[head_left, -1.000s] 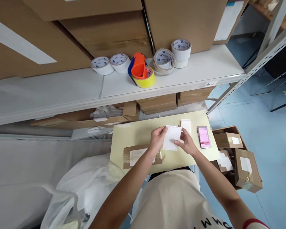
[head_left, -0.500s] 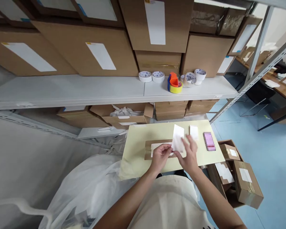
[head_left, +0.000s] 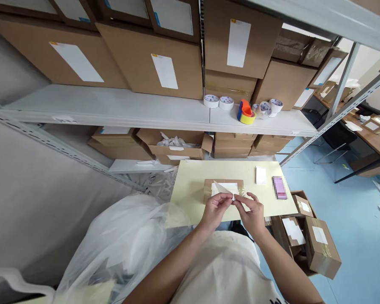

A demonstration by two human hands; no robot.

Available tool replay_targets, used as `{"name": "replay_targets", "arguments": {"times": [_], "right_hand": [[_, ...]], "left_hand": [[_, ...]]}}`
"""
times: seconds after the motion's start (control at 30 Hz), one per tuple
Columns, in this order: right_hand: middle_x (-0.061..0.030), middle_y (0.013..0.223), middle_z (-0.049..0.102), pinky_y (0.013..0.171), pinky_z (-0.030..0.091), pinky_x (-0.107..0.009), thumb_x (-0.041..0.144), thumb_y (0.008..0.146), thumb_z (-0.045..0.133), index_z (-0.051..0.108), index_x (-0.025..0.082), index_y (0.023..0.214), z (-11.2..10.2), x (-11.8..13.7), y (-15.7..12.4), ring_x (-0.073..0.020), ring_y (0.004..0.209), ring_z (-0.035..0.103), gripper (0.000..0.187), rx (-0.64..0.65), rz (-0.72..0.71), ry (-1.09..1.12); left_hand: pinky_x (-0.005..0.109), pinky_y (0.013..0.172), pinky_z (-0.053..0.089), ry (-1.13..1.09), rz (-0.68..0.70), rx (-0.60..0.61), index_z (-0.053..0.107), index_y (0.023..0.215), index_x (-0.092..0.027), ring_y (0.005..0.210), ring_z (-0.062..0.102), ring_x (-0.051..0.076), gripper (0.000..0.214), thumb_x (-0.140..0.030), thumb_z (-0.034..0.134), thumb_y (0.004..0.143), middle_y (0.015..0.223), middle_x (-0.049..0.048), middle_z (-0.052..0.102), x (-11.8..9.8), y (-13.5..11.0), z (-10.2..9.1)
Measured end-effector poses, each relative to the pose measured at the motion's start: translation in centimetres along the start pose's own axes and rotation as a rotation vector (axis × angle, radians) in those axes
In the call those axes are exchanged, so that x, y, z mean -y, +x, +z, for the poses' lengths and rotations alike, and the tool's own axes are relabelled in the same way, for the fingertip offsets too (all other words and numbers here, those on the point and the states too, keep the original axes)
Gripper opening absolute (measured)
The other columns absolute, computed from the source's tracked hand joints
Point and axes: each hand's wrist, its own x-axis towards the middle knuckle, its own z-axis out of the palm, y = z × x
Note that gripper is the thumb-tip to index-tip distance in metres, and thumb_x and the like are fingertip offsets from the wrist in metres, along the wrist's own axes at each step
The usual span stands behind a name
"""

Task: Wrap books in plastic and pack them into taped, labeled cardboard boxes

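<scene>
Two hands: held close together at the near edge of the bench (head_left: 190, 192), fingertips almost meeting.
Left hand (head_left: 215, 210): thumb and forefinger pinched on the near edge of the white label (head_left: 224, 188).
Right hand (head_left: 253, 210): fingertips pinched on the same corner of the label, the other fingers curled loosely.
White label: laid over the flat brown parcel (head_left: 208, 190), with one triangular flap lifted off it.
Parcel: flat on the bench, near its middle, just beyond both hands.
Floor carton (head_left: 297, 195): open, to the right of the bench; small brown boxes (head_left: 322, 247) with white labels are packed in it, touching one another.
Shelf carton (head_left: 177, 151): flaps open, under the white shelf (head_left: 114, 109); white packing pieces (head_left: 174, 140) are seen above its rim.
Plastic bag (head_left: 123, 249): clear-white, left of the person; contents too blurred to tell.
On the bench: a white slip (head_left: 261, 175) and a pink item (head_left: 279, 188), side by side, well apart from the hands.
On the shelf: tape rolls (head_left: 211, 100) and an orange dispenser (head_left: 245, 112).
Change since half a second ago: the label, then held upright above the parcel, has been brought down onto it. The hands have closed in on its near corner, and more of the shelving is taken in by the view.
</scene>
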Motion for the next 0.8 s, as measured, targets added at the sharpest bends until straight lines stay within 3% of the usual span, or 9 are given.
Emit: {"name": "replay_targets", "arguments": {"times": [0.23, 0.47, 0.8], "right_hand": [[-0.0019, 0.088, 0.079, 0.094, 0.054, -0.051, 0.035, 0.090, 0.063, 0.076, 0.032, 0.092, -0.8, -0.2, -0.7, -0.0217, 0.070, 0.075, 0.014, 0.026, 0.035, 0.017], [-0.0016, 0.084, 0.079, 0.092, 0.055, -0.050, 0.035, 0.091, 0.061, 0.077, 0.032, 0.092, -1.9, -1.3, 0.6, -0.0208, 0.067, 0.074, 0.016, 0.098, -0.018, 0.083], [-0.0030, 0.088, 0.079, 0.094, 0.054, -0.049, 0.037, 0.086, 0.067, 0.078, 0.030, 0.089, -5.7, -4.4, 2.2, -0.0236, 0.074, 0.075, 0.013, 0.195, 0.059, 0.235]], "left_hand": [[0.030, 0.075, 0.055, 0.091, 0.082, 0.050, 0.067, 0.071, -0.020, 0.075, 0.064, 0.017, 0.033, -0.052, 0.075, 0.070, 0.076, 0.0037, 0.068, -0.2, -0.5, 0.9], [0.030, 0.072, 0.054, 0.071, 0.069, 0.037, 0.063, 0.072, -0.019, 0.068, 0.061, 0.015, 0.042, -0.060, 0.071, 0.071, 0.069, 0.0018, 0.064, 0.3, -0.1, 2.2], [0.025, 0.064, 0.047, 0.307, 0.203, -0.001, 0.057, 0.073, -0.019, 0.066, 0.056, 0.013, 0.036, -0.052, 0.057, 0.086, 0.069, 0.0009, 0.060, 1.1, 0.7, 6.8]]}}
